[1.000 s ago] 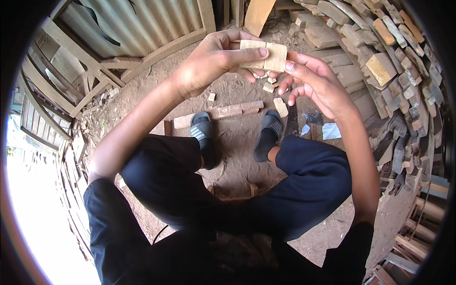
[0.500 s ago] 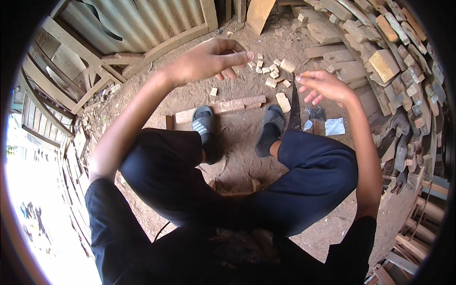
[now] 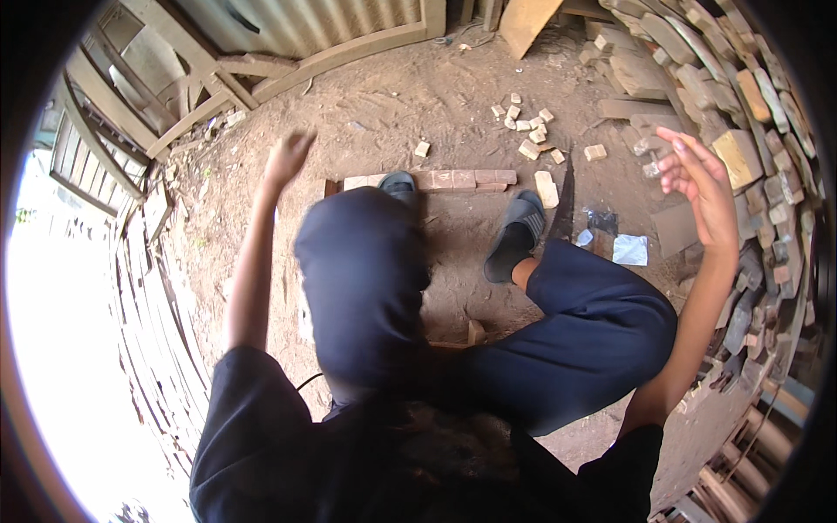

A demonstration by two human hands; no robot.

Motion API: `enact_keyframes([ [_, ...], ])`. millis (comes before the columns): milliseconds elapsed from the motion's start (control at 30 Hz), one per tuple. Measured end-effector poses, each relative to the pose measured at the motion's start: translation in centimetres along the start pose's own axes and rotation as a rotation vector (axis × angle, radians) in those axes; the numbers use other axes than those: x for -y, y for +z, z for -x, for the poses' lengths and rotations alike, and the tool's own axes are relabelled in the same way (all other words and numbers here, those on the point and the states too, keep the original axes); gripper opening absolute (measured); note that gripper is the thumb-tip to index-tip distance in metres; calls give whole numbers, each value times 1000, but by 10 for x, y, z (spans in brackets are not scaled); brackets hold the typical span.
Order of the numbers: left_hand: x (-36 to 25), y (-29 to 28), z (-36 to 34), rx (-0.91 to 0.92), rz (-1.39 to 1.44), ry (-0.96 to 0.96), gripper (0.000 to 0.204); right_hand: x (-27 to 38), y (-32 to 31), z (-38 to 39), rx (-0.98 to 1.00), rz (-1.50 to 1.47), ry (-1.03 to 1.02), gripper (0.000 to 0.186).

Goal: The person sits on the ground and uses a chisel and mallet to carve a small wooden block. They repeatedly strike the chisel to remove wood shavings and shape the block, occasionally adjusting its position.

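My left hand [image 3: 287, 159] is out to the left above the dirt, smeared by motion, with its fingers unclear. At the right, my right hand [image 3: 704, 187] is raised with its fingers apart, holding nothing, in front of the stacked wood. Several small pale wooden blocks [image 3: 528, 148] lie scattered on the ground beyond my feet, between the two hands. A row of pinkish blocks [image 3: 464, 181] runs beside my sandals [image 3: 517, 228], and a longer pale piece [image 3: 546, 188] lies at its right. My left knee [image 3: 357, 261] is lifted toward the camera, blurred.
Piles of wood offcuts [image 3: 767, 192] line the right side. A corrugated metal panel in a timber frame [image 3: 347, 48] stands at the back, with wooden frames [image 3: 118, 139] at the left. A white sheet [image 3: 630, 250] and a dark scrap lie on the dirt by my right foot.
The blocks held a second ago left my hands and fell among those on the ground. Both hands have since moved apart, outward, and my left knee has risen toward the camera.
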State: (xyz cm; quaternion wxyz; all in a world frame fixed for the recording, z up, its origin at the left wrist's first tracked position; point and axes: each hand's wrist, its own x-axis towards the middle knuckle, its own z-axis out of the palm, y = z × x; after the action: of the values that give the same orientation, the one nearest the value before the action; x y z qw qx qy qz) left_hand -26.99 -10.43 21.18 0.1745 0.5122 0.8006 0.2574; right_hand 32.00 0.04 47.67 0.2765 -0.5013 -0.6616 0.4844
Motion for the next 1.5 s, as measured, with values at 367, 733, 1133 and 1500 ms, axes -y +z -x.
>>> enact_keyframes([
  [367,130,148,271,301,-294,-654,118,19,30,-2,127,85,83,43],
  [733,132,143,222,44,-312,-729,119,10,19,6,124,62,82,43],
  [1133,151,127,220,63,-239,-600,106,5,14,15,97,59,93,44],
  [1500,195,100,171,-208,-49,-266,104,11,11,5,148,75,-58,48],
])
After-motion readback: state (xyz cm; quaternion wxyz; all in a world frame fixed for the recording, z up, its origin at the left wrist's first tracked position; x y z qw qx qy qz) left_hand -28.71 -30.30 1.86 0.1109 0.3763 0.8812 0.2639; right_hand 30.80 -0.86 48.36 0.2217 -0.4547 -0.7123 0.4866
